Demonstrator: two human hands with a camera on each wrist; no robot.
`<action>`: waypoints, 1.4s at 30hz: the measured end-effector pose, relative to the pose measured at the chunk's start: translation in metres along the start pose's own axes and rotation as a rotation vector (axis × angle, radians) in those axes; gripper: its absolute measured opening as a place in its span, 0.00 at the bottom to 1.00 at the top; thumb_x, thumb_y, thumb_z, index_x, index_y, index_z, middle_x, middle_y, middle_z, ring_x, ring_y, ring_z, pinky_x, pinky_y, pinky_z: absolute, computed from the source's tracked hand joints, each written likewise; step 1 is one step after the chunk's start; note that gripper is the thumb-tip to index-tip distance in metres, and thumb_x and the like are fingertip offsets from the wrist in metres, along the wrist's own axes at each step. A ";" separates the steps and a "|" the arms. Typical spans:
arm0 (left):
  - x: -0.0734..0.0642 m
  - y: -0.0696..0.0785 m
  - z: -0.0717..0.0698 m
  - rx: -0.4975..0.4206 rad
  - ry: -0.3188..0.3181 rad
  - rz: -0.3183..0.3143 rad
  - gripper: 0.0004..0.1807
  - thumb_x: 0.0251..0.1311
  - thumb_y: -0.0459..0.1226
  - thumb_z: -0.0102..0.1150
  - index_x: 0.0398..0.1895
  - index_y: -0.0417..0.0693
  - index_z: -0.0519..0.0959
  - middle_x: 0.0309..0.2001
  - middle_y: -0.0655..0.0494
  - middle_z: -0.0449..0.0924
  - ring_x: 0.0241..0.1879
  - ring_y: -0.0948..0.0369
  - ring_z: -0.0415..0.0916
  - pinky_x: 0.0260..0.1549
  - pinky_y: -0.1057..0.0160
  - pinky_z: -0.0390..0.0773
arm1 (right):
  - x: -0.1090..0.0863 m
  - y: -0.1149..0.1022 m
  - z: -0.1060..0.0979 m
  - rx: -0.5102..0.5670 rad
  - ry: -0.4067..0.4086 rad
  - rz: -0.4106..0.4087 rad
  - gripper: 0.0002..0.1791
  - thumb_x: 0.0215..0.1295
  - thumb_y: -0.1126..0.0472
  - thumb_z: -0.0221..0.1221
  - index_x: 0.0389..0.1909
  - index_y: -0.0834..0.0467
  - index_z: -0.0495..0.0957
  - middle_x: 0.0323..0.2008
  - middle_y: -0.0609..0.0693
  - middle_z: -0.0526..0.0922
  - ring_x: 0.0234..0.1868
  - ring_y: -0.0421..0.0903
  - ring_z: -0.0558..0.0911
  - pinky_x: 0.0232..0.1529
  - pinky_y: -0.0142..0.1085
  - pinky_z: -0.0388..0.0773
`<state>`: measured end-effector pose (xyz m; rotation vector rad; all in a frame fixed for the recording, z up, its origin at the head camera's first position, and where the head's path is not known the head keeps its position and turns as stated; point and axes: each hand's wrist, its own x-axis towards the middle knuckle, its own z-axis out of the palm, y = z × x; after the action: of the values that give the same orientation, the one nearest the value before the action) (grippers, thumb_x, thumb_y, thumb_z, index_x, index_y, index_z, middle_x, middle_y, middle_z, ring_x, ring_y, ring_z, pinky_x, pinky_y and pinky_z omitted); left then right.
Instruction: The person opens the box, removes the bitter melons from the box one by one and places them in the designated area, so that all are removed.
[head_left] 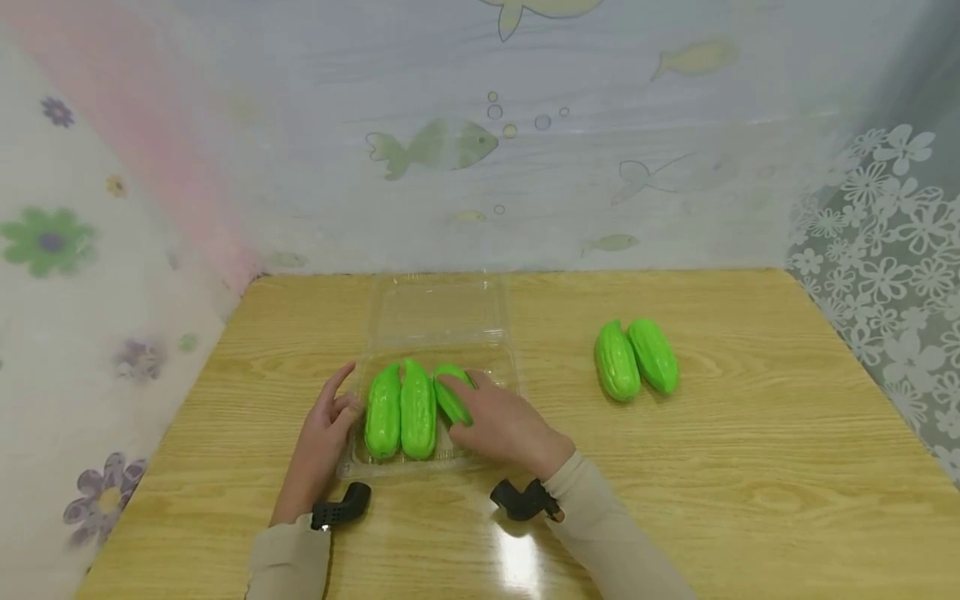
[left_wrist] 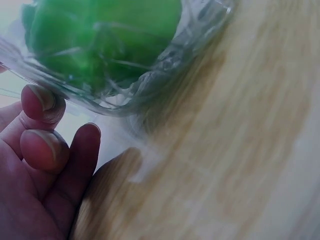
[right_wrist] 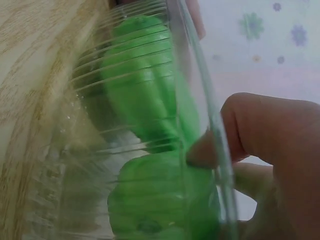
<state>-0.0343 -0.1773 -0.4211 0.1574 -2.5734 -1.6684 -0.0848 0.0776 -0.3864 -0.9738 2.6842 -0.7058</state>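
Note:
A clear plastic clamshell box (head_left: 480,462) lies on the table with its lid (head_left: 441,310) folded back. Inside it, a left green ridged gourd (head_left: 384,413) and a middle gourd (head_left: 417,412) lie side by side. My right hand (head_left: 504,417) grips a third green ridged gourd (head_left: 452,398) at the box's right part, thumb on the near side; its lower end is partly hidden. In the right wrist view the thumb (right_wrist: 205,150) presses on a gourd (right_wrist: 155,195) behind the clear wall. Beside the box's left wall is my left hand (head_left: 327,429), fingers loosely bent, fingertips (left_wrist: 40,102) at the wall.
Two more green gourds, one left (head_left: 618,362) and one right (head_left: 654,357), lie together on the wooden table (head_left: 750,467) to the right. A wall (head_left: 570,208) with fish pictures stands at the table's back edge. Dark wrist cameras, left (head_left: 342,506) and right (head_left: 522,500), sit on both wrists.

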 end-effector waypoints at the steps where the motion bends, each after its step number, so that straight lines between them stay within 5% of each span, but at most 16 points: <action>1: 0.000 0.000 0.000 -0.001 0.001 0.000 0.28 0.65 0.43 0.43 0.67 0.68 0.51 0.38 0.49 0.72 0.41 0.59 0.66 0.41 0.68 0.63 | 0.000 0.000 -0.001 0.008 0.002 0.002 0.38 0.52 0.53 0.52 0.67 0.44 0.53 0.57 0.58 0.63 0.32 0.44 0.72 0.23 0.34 0.68; 22: -0.001 0.001 0.001 0.004 0.006 0.006 0.27 0.65 0.42 0.43 0.67 0.66 0.52 0.37 0.48 0.72 0.36 0.60 0.66 0.36 0.67 0.65 | -0.003 0.006 -0.015 0.088 0.063 0.044 0.34 0.56 0.51 0.49 0.66 0.42 0.54 0.57 0.56 0.65 0.27 0.42 0.72 0.22 0.33 0.68; 28: -0.005 0.014 0.001 0.010 0.003 -0.007 0.28 0.66 0.39 0.43 0.67 0.62 0.52 0.38 0.48 0.72 0.39 0.58 0.66 0.39 0.68 0.64 | -0.004 0.011 -0.020 0.126 0.105 0.029 0.31 0.60 0.48 0.49 0.65 0.42 0.56 0.56 0.52 0.65 0.31 0.42 0.72 0.27 0.34 0.69; 34: -0.011 0.027 0.003 0.002 -0.001 0.001 0.27 0.66 0.36 0.41 0.68 0.56 0.51 0.35 0.45 0.71 0.31 0.60 0.64 0.32 0.66 0.65 | -0.007 0.015 -0.024 0.184 0.142 0.031 0.29 0.60 0.47 0.50 0.64 0.41 0.59 0.53 0.50 0.67 0.32 0.42 0.72 0.29 0.36 0.69; 42: -0.005 0.010 0.001 -0.017 -0.008 0.006 0.28 0.66 0.37 0.41 0.68 0.60 0.51 0.35 0.46 0.71 0.30 0.61 0.64 0.32 0.66 0.64 | -0.010 0.019 -0.032 0.188 0.168 0.054 0.30 0.59 0.46 0.52 0.63 0.39 0.58 0.55 0.50 0.66 0.38 0.43 0.72 0.33 0.37 0.70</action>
<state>-0.0299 -0.1712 -0.4123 0.1424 -2.5624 -1.6919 -0.0987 0.1085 -0.3682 -0.8254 2.7093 -1.0494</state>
